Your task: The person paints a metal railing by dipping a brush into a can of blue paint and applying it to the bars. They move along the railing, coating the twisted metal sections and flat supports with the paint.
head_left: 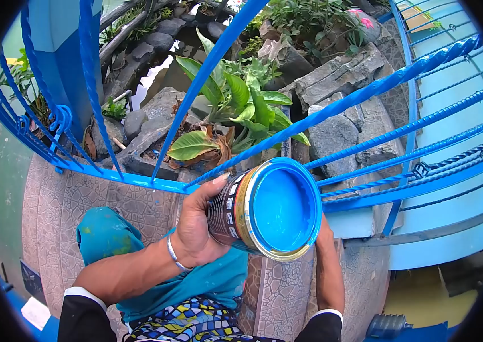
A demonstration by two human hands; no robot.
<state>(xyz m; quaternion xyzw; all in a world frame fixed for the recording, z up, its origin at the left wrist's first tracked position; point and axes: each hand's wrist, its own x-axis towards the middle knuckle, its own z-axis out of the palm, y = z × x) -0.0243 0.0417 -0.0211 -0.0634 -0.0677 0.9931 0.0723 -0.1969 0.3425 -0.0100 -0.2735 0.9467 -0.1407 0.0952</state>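
Observation:
My left hand [198,225] is wrapped round the side of a paint can [229,210], its thumb along the dark printed label. The can is tilted so that its open top faces me, and bright blue paint [282,208] shows inside. Blue smears coat the metal rim. On the can's far right side is my right hand [324,232], mostly hidden behind it, so its fingers cannot be seen. Just beyond the can runs a blue metal railing [338,109] with twisted bars.
Behind the railing lie grey rocks [338,142] and a leafy green plant [241,105]. A blue pillar [70,68] rises at the left. Below me is patterned stone paving [53,228], with my teal-clothed knee [104,233] over it. A pale blue surface [452,228] lies at the right.

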